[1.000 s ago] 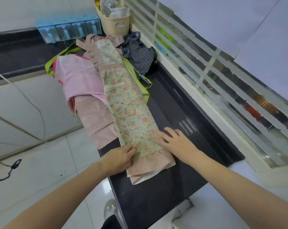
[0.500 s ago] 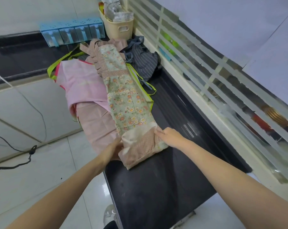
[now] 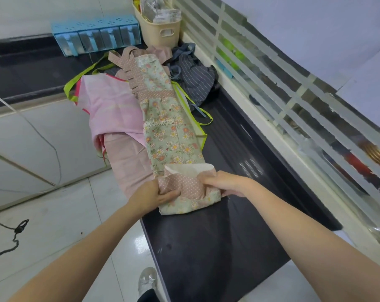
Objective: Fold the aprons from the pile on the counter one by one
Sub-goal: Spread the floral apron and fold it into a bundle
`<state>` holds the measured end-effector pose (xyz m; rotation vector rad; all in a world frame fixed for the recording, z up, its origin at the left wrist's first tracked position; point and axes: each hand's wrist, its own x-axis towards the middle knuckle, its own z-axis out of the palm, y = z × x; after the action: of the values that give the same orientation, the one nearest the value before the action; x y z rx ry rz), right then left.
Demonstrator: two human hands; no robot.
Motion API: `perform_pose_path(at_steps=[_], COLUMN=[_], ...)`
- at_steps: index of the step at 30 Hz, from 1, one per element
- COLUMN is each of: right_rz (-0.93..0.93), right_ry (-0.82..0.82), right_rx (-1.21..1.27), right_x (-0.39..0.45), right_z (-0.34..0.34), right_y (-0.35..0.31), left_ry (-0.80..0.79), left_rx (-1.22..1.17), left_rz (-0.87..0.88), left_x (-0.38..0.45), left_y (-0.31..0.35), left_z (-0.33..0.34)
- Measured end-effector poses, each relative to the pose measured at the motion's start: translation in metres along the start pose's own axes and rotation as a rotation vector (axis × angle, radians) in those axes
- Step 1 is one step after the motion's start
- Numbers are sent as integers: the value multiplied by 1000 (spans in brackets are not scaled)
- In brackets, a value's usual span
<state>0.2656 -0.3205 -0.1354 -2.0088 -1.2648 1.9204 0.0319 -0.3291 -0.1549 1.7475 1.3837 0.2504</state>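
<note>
A: Aprons sit in a heap toward twelve o'clock on the dark bench [image 3: 206,247]. On top, the floral apron [image 3: 169,136] lies in a long narrow strip running from twelve o'clock down toward six, its near end turned up into a fold.

B: Who has hold of that fold?

A: Both hands. The left hand [image 3: 149,195] is clenched on the fold's nine o'clock edge, thumb on top of the dotted pink hem band. The right hand [image 3: 224,184] grasps the three o'clock edge, fingers [image 3: 206,182] curled over the cloth.

B: And the turned-up part?

A: It shows the pale underside at its upper lip, the dotted band across the middle, and floral print again at the six o'clock edge, which rests on the bench.

B: What lies under it?

A: A pink apron [image 3: 110,110] at nine o'clock of the floral one, partly hanging over the bench edge toward the tiled floor [image 3: 53,225], with lime-green straps [image 3: 197,118] showing on both sides. A grey striped apron [image 3: 195,79] is bunched at about one o'clock, against the window ledge.

B: Anything beyond the heap?

A: A cream basket [image 3: 160,31] and a blue compartment rack [image 3: 95,35] stand at twelve o'clock.
</note>
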Motion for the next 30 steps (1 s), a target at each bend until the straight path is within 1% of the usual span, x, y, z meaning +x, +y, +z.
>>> perform_pose_path(at_steps=[2, 3, 5, 7, 8, 10, 12, 13, 16, 18, 20, 22, 24, 27, 30], right_rz=[-36, -50, -59, -51, -43, -31, -10, -5, 0, 1, 11, 15, 2, -44, -93], right_ry=[-131, -191, -249, -229, -212, -201, -212, -212, -191, -167, -154, -179, -212, -267, -363], right_rx=[83, 115, 164, 172, 169, 168, 175, 178, 123, 57, 33, 62, 140, 276, 279], right_x=[-2, -4, -10, -14, -14, -12, -10, -8, -9, -8, -9, -9, -12, -19, -22], right_z=[-4, -6, -8, -9, -8, -6, -6, -7, -6, -3, -2, -4, -9, -16, -20], right_y=[4, 5, 3, 0, -1, -5, -6, -6, -7, -9, -11, -11, -8, 2, 6], left_ry=[66, 131, 305, 394, 398, 382, 302, 260, 169, 51, -89, -198, -178, -63, -40], left_rx=[154, 222, 347, 368, 369, 455, 563, 570, 573, 573, 512, 414, 257, 38, -83], left_rz=[63, 123, 388, 584, 641, 729, 765, 769, 723, 662, 554, 432, 344, 236, 103], left_x=[0, -2, -4, -9, -10, -13, -14, -13, -6, 3, 12, 21, 24, 20, 14], left_y=[1, 2, -2, 1, 4, 8, 8, 9, 16, 24, 32, 33, 37, 36, 21], left_z=[0, 0, 1, -4, -6, -8, -8, -9, -13, -19, -22, -27, -33, -35, -31])
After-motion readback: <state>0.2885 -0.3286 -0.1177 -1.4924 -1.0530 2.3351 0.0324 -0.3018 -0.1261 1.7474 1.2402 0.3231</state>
